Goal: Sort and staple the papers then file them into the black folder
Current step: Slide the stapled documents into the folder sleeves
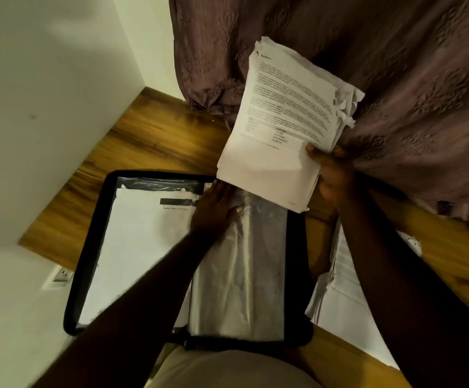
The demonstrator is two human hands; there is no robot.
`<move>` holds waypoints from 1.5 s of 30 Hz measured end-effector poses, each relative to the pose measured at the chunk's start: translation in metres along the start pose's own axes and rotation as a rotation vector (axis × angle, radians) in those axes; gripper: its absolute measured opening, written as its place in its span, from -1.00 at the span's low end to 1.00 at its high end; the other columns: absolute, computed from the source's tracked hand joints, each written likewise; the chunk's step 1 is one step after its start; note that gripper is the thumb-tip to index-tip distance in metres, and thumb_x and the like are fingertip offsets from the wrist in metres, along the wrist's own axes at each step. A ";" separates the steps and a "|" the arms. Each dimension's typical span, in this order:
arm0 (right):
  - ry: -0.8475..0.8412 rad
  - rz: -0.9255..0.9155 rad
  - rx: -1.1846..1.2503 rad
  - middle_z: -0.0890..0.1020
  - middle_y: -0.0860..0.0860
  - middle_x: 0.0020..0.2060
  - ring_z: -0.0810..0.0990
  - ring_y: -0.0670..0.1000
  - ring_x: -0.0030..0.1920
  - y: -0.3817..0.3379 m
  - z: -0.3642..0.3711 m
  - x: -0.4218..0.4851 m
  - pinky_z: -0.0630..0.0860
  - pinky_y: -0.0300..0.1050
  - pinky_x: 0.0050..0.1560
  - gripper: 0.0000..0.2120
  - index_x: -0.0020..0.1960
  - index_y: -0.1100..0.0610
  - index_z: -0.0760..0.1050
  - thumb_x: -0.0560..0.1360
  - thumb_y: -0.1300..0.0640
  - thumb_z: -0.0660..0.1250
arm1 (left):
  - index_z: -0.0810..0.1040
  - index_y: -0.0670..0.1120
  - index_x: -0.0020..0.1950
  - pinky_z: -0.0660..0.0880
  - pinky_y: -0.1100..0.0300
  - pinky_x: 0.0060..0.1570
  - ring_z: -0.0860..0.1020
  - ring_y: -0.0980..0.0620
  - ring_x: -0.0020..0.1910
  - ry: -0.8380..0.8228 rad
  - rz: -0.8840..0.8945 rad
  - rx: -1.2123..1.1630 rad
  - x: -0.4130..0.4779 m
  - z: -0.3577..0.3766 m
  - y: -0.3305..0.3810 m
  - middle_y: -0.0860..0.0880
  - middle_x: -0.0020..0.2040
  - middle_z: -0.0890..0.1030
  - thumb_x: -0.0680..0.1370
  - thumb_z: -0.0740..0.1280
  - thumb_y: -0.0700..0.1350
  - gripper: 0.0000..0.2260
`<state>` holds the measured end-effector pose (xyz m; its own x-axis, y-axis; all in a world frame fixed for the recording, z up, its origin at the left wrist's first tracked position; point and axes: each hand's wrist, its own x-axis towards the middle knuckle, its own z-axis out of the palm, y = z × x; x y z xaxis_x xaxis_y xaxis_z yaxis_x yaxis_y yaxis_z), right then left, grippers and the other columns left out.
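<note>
One sheet already sits in the black folder [93, 247] at your 9 o'clock. Your left hand [216, 208] lies flat, open, on a clear sleeve [244, 275]; your right hand [331, 175] grips the paper stack [281, 121] at 1 o'clock. More papers [339, 298] wait at 3 o'clock.

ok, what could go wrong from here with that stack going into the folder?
1. The right hand pinches the thick paper stack at one bottom corner only; sheets could fan out or slip from that grip.
2. The stack's right edge is crumpled and uneven, so it may snag on the plastic sleeve.
3. The left hand lies flat on the black folder, not visibly opening the sleeve; one-handed insertion may buckle it.
</note>
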<state>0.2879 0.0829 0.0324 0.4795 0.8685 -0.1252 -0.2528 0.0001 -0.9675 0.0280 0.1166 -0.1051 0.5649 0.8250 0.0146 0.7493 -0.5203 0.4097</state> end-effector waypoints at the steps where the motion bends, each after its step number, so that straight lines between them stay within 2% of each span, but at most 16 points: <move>1: 0.020 0.006 0.002 0.71 0.04 0.08 0.68 0.09 0.12 -0.001 0.003 0.004 0.61 -0.02 0.06 -0.65 0.25 0.21 0.54 0.47 0.27 0.43 | 0.18 -0.01 0.62 0.20 -0.05 0.53 0.14 -0.09 0.60 0.006 0.009 -0.010 -0.003 0.000 0.002 -0.06 0.62 0.19 0.63 0.17 0.19 -0.40; 4: 0.026 0.049 -0.006 0.71 0.00 0.04 0.69 0.05 0.09 0.003 0.006 0.013 0.61 -0.03 0.07 -0.67 0.26 0.23 0.54 0.50 0.28 0.41 | 0.29 0.00 0.57 0.14 -0.02 0.54 0.14 -0.07 0.60 -0.003 -0.019 -0.057 -0.018 0.002 0.007 -0.04 0.61 0.22 0.63 0.24 0.17 -0.45; 6: 0.013 0.057 -0.012 0.71 0.04 0.07 0.68 0.10 0.12 0.008 0.005 0.019 0.60 0.04 0.14 -0.71 0.25 0.22 0.54 0.54 0.32 0.38 | 0.40 -0.02 0.50 0.18 -0.03 0.51 0.23 -0.10 0.56 0.015 -0.018 -0.059 -0.024 0.002 0.009 -0.07 0.56 0.33 0.62 0.27 0.13 -0.52; 8: 0.014 0.050 -0.020 0.70 0.09 0.09 0.67 0.14 0.13 0.011 0.005 0.024 0.59 0.10 0.16 -0.73 0.22 0.21 0.57 0.53 0.31 0.40 | 0.55 -0.07 0.35 0.35 -0.09 0.39 0.42 -0.16 0.42 0.087 0.018 -0.017 -0.024 -0.002 0.010 -0.13 0.41 0.51 0.61 0.33 0.05 -0.64; 10: 0.019 0.048 -0.021 0.68 0.16 0.14 0.66 0.19 0.16 0.012 0.007 0.028 0.59 0.13 0.18 -0.71 0.23 0.24 0.57 0.52 0.30 0.42 | 0.64 -0.11 0.10 0.45 -0.11 0.21 0.55 -0.21 0.22 0.166 0.043 0.014 -0.020 -0.007 0.014 -0.16 0.19 0.62 0.55 0.42 -0.06 -0.82; 13: 0.022 0.050 -0.016 0.64 0.22 0.20 0.64 0.21 0.19 0.012 0.011 0.031 0.58 0.14 0.21 -0.66 0.27 0.27 0.54 0.52 0.29 0.43 | 0.64 -0.13 -0.07 0.45 -0.08 0.13 0.57 -0.22 0.09 0.155 0.056 0.032 -0.012 -0.015 0.020 -0.16 0.02 0.64 0.50 0.46 -0.14 -0.92; 17: 0.023 0.050 0.003 0.68 0.13 0.10 0.69 0.09 0.07 0.011 0.021 0.033 0.62 0.02 0.08 -0.73 0.23 0.23 0.55 0.53 0.32 0.40 | 0.60 -0.11 0.18 0.31 -0.11 0.31 0.49 -0.21 0.25 -0.012 0.090 0.070 0.000 -0.022 0.023 -0.15 0.20 0.60 0.59 0.33 -0.07 -0.79; 24: 0.000 0.039 0.034 0.73 0.02 -0.02 0.70 0.04 0.02 0.014 0.037 0.033 0.63 0.00 0.07 -0.77 0.16 0.19 0.57 0.53 0.35 0.39 | 0.60 -0.11 0.20 0.34 -0.11 0.25 0.57 -0.22 0.18 -0.023 0.183 0.131 0.009 -0.027 0.027 -0.17 0.12 0.65 0.58 0.34 -0.10 -0.77; 28: -0.038 0.023 0.059 0.71 0.07 0.05 0.69 0.09 0.08 0.011 0.038 0.037 0.61 0.08 0.16 -0.78 0.16 0.19 0.57 0.54 0.35 0.37 | 0.67 -0.14 -0.03 0.54 -0.15 0.03 0.67 -0.20 -0.10 0.060 0.221 0.127 0.011 -0.032 0.028 -0.15 -0.11 0.70 0.48 0.42 -0.11 -0.87; 30: -0.050 0.013 0.079 0.67 0.15 0.12 0.66 0.14 0.13 0.011 0.039 0.038 0.58 0.15 0.21 -0.76 0.19 0.21 0.56 0.54 0.34 0.38 | 0.68 -0.13 -0.08 0.58 -0.13 -0.04 0.68 -0.17 -0.16 0.089 0.261 0.139 0.010 -0.031 0.027 -0.13 -0.16 0.70 0.41 0.52 -0.14 -0.87; 35: -0.040 0.030 0.097 0.70 0.11 0.08 0.66 0.16 0.14 0.019 0.047 0.039 0.56 0.20 0.24 -0.77 0.16 0.18 0.59 0.52 0.34 0.40 | 0.67 -0.10 0.03 0.57 -0.09 0.06 0.68 -0.17 -0.13 0.131 0.286 0.156 0.003 -0.029 0.026 -0.11 -0.13 0.71 0.47 0.51 -0.13 -0.83; 38: -0.050 0.028 0.111 0.72 0.07 0.04 0.67 0.12 0.11 0.023 0.050 0.038 0.59 0.15 0.20 -0.78 0.14 0.17 0.59 0.53 0.36 0.38 | 0.65 -0.12 0.05 0.61 -0.02 -0.09 0.66 -0.17 -0.28 0.197 0.257 0.167 -0.002 -0.036 0.035 -0.11 -0.28 0.67 0.44 0.52 -0.11 -0.78; 39: -0.053 0.027 0.117 0.73 0.04 0.02 0.68 0.10 0.10 0.023 0.051 0.038 0.60 0.10 0.15 -0.78 0.14 0.17 0.58 0.53 0.37 0.37 | 0.66 -0.12 0.02 0.62 -0.02 -0.14 0.67 -0.17 -0.28 0.231 0.278 0.211 -0.003 -0.036 0.037 -0.11 -0.28 0.67 0.40 0.54 -0.10 -0.77; 41: -0.060 0.030 0.130 0.73 0.02 0.01 0.69 0.06 0.08 0.023 0.053 0.037 0.61 0.01 0.07 -0.76 0.16 0.18 0.57 0.54 0.38 0.35 | 0.68 -0.12 0.00 0.62 -0.06 -0.07 0.68 -0.19 -0.16 0.240 0.305 0.229 -0.005 -0.033 0.038 -0.15 -0.14 0.70 0.38 0.57 -0.11 -0.76; 43: -0.071 0.036 0.147 0.73 0.00 0.00 0.70 0.03 0.06 0.024 0.055 0.037 0.61 -0.04 0.04 -0.75 0.17 0.16 0.56 0.55 0.40 0.33 | 0.68 -0.14 -0.02 0.59 -0.07 -0.03 0.65 -0.22 -0.03 0.228 0.261 0.170 -0.006 -0.029 0.038 -0.18 -0.01 0.67 0.39 0.58 -0.14 -0.79; 45: -0.079 0.046 0.154 0.74 -0.01 -0.02 0.70 0.01 0.04 0.026 0.057 0.038 0.62 -0.06 0.02 -0.74 0.16 0.15 0.55 0.56 0.41 0.32 | 0.66 -0.16 -0.02 0.59 -0.06 -0.05 0.62 -0.23 -0.03 0.215 0.200 0.123 -0.006 -0.028 0.041 -0.20 -0.01 0.64 0.39 0.56 -0.18 -0.79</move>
<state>0.2519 0.1442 0.0153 0.3980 0.9058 -0.1452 -0.4020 0.0299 -0.9151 0.0453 0.0965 -0.0625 0.6293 0.7244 0.2815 0.6742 -0.6891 0.2659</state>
